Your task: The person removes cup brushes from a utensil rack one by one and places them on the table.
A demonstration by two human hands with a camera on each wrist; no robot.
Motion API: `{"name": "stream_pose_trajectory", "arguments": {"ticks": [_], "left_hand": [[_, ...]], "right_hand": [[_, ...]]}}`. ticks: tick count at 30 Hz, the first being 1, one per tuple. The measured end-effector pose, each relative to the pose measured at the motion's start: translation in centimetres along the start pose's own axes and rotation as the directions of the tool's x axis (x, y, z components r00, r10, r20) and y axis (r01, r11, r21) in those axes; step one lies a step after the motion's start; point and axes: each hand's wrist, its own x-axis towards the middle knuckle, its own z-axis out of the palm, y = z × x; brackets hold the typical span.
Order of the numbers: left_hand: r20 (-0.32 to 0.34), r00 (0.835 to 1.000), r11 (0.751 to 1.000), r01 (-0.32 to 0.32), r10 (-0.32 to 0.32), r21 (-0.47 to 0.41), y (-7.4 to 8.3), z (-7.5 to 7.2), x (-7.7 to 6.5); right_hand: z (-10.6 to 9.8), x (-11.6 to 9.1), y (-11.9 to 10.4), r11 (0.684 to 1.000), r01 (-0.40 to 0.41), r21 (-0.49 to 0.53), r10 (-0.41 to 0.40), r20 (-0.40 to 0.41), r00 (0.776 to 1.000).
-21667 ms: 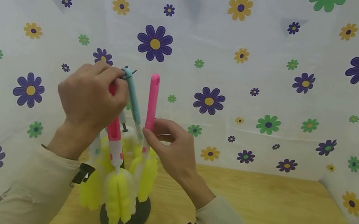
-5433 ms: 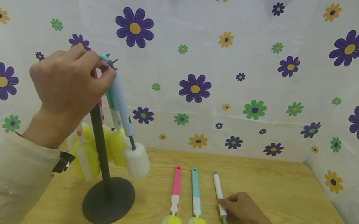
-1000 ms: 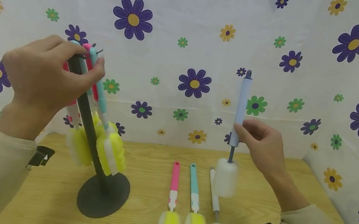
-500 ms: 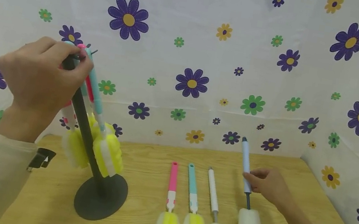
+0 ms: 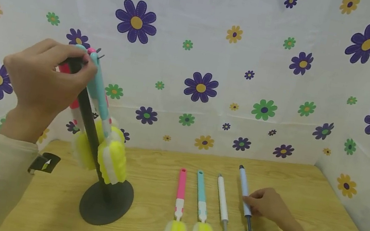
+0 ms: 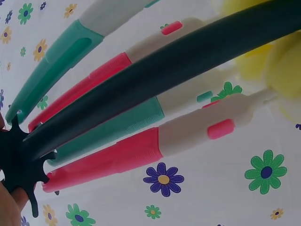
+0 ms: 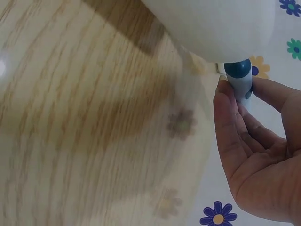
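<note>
A right hand [image 5: 267,205] pinches the pale blue brush [image 5: 249,224], thumb and fingers together on the lower part of its handle, just above the dark rod. From this pinch the white sponge lies toward the person and slightly right; the handle's tip points away, slightly left. The brush's long axis therefore runs roughly front to back over the wooden table [image 5: 311,194]. The right hand is the nearer one, the left being well apart. Whether the sponge touches the wood, I cannot tell.

Three more brushes lie just left of the pinch, side by side along nearly the same line: nearest a white-handled brush [image 5: 223,210], then a teal-handled brush [image 5: 202,212], then a pink-handled brush [image 5: 179,210]. With the held one, that makes four in the row.

Farther left of the pinch, the left hand [image 5: 48,76] is clamped round the top of one black stand [image 5: 87,111]. Below that grip hang four brushes, counted by their handles in the left wrist view: two pink ones [image 6: 108,162] and two teal ones [image 6: 56,70].
</note>
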Motion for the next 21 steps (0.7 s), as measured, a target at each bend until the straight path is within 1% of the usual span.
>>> {"name": "stream_pose_trajectory", "arguments": {"ticks": [4, 9, 12, 15, 17, 21], "left_hand": [[-0.019, 1.0, 0.999, 0.001, -0.002, -0.039, -0.1, 0.0, -0.1], [-0.063, 0.998, 0.993, 0.007, -0.014, -0.116, -0.4, 0.0, -0.2], [-0.086, 0.996, 0.983, 0.014, -0.03, -0.184, -0.8, 0.1, -0.2], [-0.094, 0.994, 0.97, 0.028, -0.052, -0.242, -1.2, 0.1, -0.2], [-0.081, 0.994, 0.96, 0.046, -0.071, -0.278, -1.5, 0.1, -0.1], [-0.032, 0.997, 0.945, 0.061, -0.075, -0.322, -1.8, -0.2, 0.0]], "right_hand": [[0.3, 0.0, 0.1, 1.0, -0.001, -0.015, 0.002, 0.015, 1.0], [0.7, 0.1, 0.2, 1.0, -0.001, -0.03, 0.001, 0.025, 1.0], [0.9, 0.1, 0.2, 1.0, -0.011, -0.025, 0.012, 0.031, 0.999], [1.1, 0.1, 0.2, 1.0, -0.011, -0.027, 0.012, 0.03, 0.999], [1.2, 0.1, 0.2, 0.999, -0.01, -0.033, 0.011, 0.028, 1.0], [1.3, 0.0, 0.3, 0.999, 0.018, -0.046, -0.017, 0.04, 0.999]]}}
